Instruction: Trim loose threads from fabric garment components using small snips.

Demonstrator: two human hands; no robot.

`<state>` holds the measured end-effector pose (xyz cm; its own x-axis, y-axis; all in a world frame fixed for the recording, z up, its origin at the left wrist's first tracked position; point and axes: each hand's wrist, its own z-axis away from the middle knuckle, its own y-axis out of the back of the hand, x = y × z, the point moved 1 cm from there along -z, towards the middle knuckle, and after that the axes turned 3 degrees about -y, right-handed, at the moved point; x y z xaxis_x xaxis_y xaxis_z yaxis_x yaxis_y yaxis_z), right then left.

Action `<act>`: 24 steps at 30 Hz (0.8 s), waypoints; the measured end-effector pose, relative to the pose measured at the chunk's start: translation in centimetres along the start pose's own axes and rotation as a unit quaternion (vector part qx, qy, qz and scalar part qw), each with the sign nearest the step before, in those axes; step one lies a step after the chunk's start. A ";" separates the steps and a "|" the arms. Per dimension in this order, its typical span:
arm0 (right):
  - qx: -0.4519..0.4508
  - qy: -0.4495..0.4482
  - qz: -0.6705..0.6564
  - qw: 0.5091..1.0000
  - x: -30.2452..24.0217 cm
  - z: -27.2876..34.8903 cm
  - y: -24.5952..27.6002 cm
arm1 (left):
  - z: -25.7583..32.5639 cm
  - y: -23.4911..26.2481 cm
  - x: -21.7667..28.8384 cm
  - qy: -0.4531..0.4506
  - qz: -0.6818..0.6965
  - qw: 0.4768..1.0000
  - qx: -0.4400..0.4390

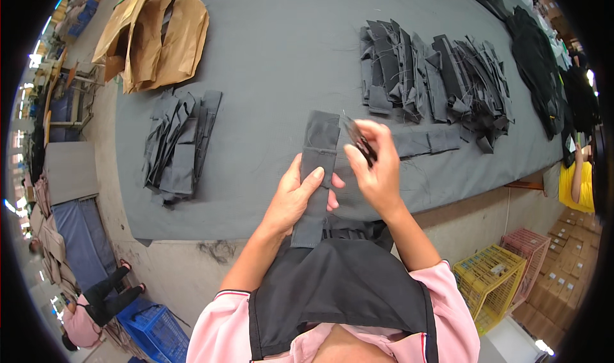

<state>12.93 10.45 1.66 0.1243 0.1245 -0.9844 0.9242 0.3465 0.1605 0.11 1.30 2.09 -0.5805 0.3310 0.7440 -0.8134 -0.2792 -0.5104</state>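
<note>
My left hand (288,200) grips a dark grey fabric strip (320,139) with stitched seams, the thumb lying on its face. The strip stands up from my lap side over the table's near edge. Beside its upper right edge, my right hand (382,171) is closed around small black thread snips (362,144), their tips close to the cloth. Loose threads show near the strip's top. Just right of my right hand, another grey strip (428,142) lies flat, partly hidden by the hand.
Piles of grey strips lie at the right (441,75) and left (179,145) of the grey cloth-covered table (281,43). A brown paper bag (153,37) stands far left; dark garments (537,69) lie far right. Yellow (489,280) and blue (150,328) crates sit below. Other people are nearby.
</note>
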 end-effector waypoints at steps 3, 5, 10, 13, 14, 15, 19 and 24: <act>0.017 0.194 0.197 0.961 -0.9 1.5 1.5 | 0.3 0.0 0.3 -0.031 -0.049 0.998 0.013; -0.021 0.191 0.229 0.954 -0.9 2.1 1.8 | 0.1 -0.1 0.4 -0.029 -0.051 0.998 0.017; -0.049 0.242 0.274 0.930 -0.8 1.4 1.8 | 0.3 0.0 0.4 -0.024 -0.059 0.998 -0.004; -0.077 0.284 0.291 0.910 -0.7 0.7 2.2 | 0.6 0.3 0.5 -0.017 -0.070 0.997 -0.014; -0.091 0.303 0.294 0.902 -0.7 0.5 2.4 | 0.7 0.3 0.6 -0.010 -0.077 0.997 -0.018; -0.092 0.302 0.294 0.902 -0.9 0.3 2.7 | 0.8 0.3 0.7 -0.008 -0.076 0.997 -0.018; -0.193 0.301 0.324 0.876 -1.8 -0.7 3.4 | 1.2 0.6 1.2 0.033 -0.099 0.994 -0.029; -0.258 0.317 0.325 0.853 -2.3 -1.6 3.7 | 1.4 1.3 1.7 0.069 -0.151 0.985 -0.038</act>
<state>15.52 12.91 4.68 0.1786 0.8670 -0.4651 0.4331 0.3552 0.8284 -1.88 0.20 3.30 -0.3079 0.5092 0.8037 -0.9470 -0.0830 -0.3102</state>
